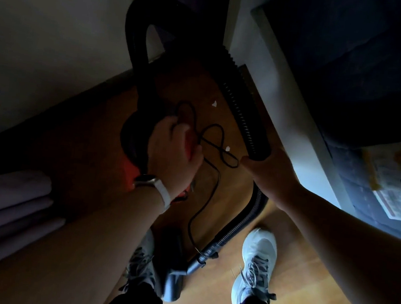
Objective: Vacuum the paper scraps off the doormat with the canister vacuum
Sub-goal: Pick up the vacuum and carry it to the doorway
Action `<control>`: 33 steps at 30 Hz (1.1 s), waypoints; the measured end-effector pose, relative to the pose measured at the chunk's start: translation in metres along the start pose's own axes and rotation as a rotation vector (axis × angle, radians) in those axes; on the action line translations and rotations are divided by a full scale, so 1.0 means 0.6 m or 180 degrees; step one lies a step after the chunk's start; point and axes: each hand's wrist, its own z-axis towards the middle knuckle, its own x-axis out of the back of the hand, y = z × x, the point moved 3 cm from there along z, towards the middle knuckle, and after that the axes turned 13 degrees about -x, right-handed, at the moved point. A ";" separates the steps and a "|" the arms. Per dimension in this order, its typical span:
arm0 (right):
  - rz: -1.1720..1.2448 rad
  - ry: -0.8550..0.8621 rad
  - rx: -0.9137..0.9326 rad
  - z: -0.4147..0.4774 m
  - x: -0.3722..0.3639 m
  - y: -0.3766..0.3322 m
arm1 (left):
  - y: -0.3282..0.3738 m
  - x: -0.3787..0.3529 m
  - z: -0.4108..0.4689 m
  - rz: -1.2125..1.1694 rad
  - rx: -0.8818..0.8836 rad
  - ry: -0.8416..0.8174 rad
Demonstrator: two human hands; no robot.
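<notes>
Black and red in the dim light, the canister vacuum (131, 139) sat low on the floor at the left, partly behind the left hand (174, 151). That hand, with a white-strapped watch (163, 192) at the wrist, was curled round the thin black power cord (218, 181), which lay in loose loops just beside the canister and trailed back toward the feet. The vacuum's ribbed black hose (242, 116) arched up from the canister, ran down along the right side and passed into the right hand (267, 166), whose fingers and thumb were wrapped round it. Below that grip the hose curved on to a grey handle piece (205, 251) lying on the floor between the shoes. Two small white paper scraps, one farther off (214, 103) and one nearer (227, 148), lay apart from each other on a darker brown patch, seemingly the doormat (184, 81), between the cord loops and the hose; in the gloom I could not tell where its edges ran. Lighter wooden floor (305, 274) spread out nearer the person, where two white laced shoes (257, 264) stood well apart. Pale folded fabric (3, 205) was stacked at the far left against a light wall (45, 36), and dark blue upholstery (362, 82) filled the upper right.
</notes>
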 end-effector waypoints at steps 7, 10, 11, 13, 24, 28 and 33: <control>-0.0315 0.0035 0.0034 0.055 0.012 0.044 | 0.036 -0.171 0.009 0.0031 -0.0831 -0.0441; -0.0350 0.0074 -0.0037 0.085 0.014 0.075 | 0.031 -0.241 0.001 -0.0165 -0.0806 -0.1096; -0.0343 0.0071 -0.0052 0.094 0.014 0.085 | 0.015 -0.272 -0.003 -0.0272 -0.0506 -0.1243; -0.0327 0.0045 -0.0036 0.112 0.014 0.102 | -0.015 -0.315 -0.005 -0.0500 0.0308 -0.1195; -0.0227 0.0139 0.0111 0.176 -0.014 0.150 | -0.008 -0.419 0.013 -0.0679 0.2230 -0.0993; -0.0124 0.0092 0.0048 0.179 -0.013 0.150 | -0.009 -0.427 0.009 -0.0684 0.2711 -0.1247; -0.0142 0.0016 -0.0007 0.182 -0.016 0.153 | -0.043 -0.416 -0.007 -0.0641 0.2017 -0.0249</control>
